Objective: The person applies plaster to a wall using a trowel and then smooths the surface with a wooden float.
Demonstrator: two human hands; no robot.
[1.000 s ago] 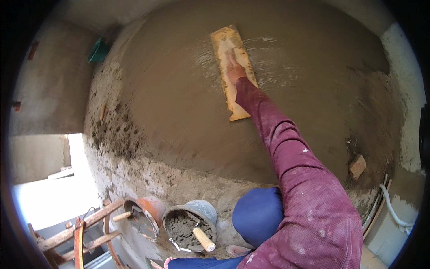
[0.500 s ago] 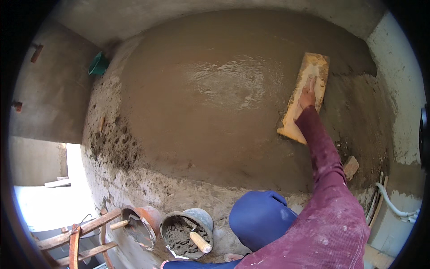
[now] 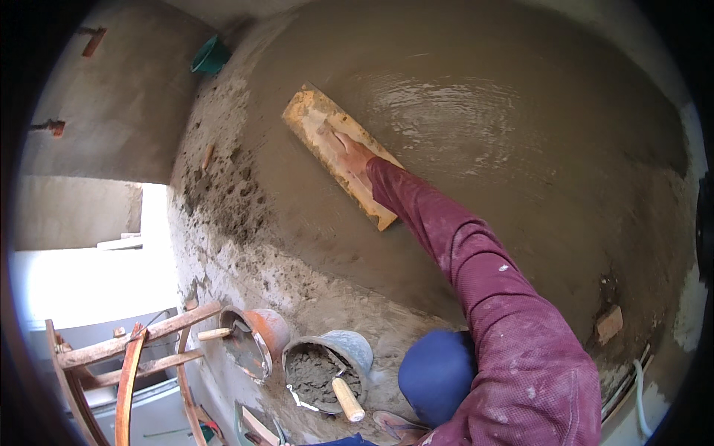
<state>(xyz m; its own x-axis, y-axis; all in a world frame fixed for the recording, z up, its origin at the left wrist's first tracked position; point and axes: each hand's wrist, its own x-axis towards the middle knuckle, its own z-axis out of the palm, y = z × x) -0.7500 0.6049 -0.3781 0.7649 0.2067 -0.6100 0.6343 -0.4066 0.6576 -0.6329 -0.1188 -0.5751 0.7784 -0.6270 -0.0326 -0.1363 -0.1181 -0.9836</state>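
wet, grey-brown mortar (image 3: 565, 193) covers most of the broad surface, bordered on the left by a rough, pitted strip (image 3: 223, 186). the right hand (image 3: 354, 157) is clamped on the back of a long, yellowish wooden float (image 3: 309, 119), fingers stretched along it; the left hand is out of sight. the float lies on the mortar, just left of a shiny, ripple-marked patch (image 3: 454, 123). by the look of it, the middle is largely spread and levelled, while the patch shows streaks and the pitted strip seems left to do. below, a grey bucket (image 3: 355, 348) holds plenty of dark, lumpy mix (image 3: 312, 379), a wooden-handled trowel (image 3: 347, 399) resting in it. half a second ago the float was right of the shiny patch, its top leaning right; now it is across on the left, leaning left, and the view has tilted.
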